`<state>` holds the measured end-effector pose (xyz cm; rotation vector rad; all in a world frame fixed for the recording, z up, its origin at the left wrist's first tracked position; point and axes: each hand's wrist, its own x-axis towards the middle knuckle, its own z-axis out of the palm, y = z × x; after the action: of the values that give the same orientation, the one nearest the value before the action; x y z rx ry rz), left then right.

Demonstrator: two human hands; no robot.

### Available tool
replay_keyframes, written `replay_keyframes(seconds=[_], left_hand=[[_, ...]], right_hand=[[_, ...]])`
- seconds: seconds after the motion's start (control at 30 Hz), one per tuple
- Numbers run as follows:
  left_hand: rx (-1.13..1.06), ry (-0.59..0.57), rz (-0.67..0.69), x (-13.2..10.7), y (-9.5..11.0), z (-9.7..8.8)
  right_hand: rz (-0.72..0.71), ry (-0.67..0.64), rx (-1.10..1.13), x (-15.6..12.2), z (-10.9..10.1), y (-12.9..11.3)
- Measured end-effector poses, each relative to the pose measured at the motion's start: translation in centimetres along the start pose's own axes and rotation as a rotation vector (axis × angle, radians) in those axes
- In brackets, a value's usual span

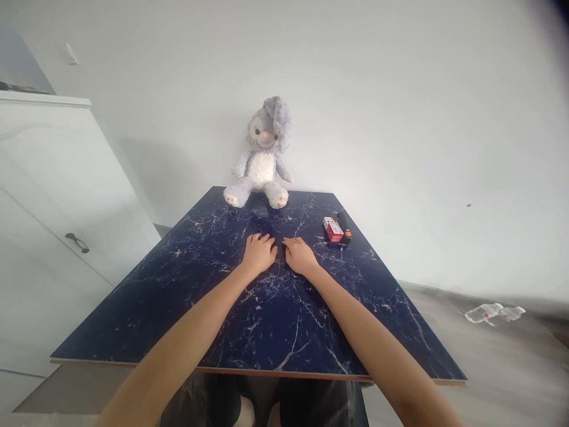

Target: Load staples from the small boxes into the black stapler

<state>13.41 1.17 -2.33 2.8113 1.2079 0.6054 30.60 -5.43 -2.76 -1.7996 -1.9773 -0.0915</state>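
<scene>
My left hand (258, 253) and my right hand (299, 255) lie palm down side by side on the dark blue marbled table (186, 284), near its middle. The fingers of both are stretched flat and hold nothing. A grey-purple plush rabbit (263, 155) sits upright at the table's far edge, leaning against the wall, straight ahead of my hands. To the right of my right hand lie a small red and white box (333, 229) and a black stick-shaped object with an orange tip (344, 226), touching each other.
A white cabinet (48, 219) with a dark handle stands close to the table's left side. A white wall runs behind the table. Crumpled clear plastic bottles (493, 312) lie on the grey floor at the right.
</scene>
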Motion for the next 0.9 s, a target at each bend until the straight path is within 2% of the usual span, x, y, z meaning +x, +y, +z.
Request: replay_keyframes(seconds=[0.13,0.5,0.9], left_hand=[[0.033,-0.007,-0.049,-0.14,0.01,0.08],[0.048,-0.072,-0.053,-0.22,0.18,-0.69],[0.006,-0.001,-0.034,-0.17,0.02,-0.23]], right_hand=[[0.066,0.020,-0.021,-0.14,-0.01,-0.37],[0.094,0.010,-0.032,-0.28,-0.25,-0.47],[0.053,0.028,-0.027,-0.17,0.02,-0.08]])
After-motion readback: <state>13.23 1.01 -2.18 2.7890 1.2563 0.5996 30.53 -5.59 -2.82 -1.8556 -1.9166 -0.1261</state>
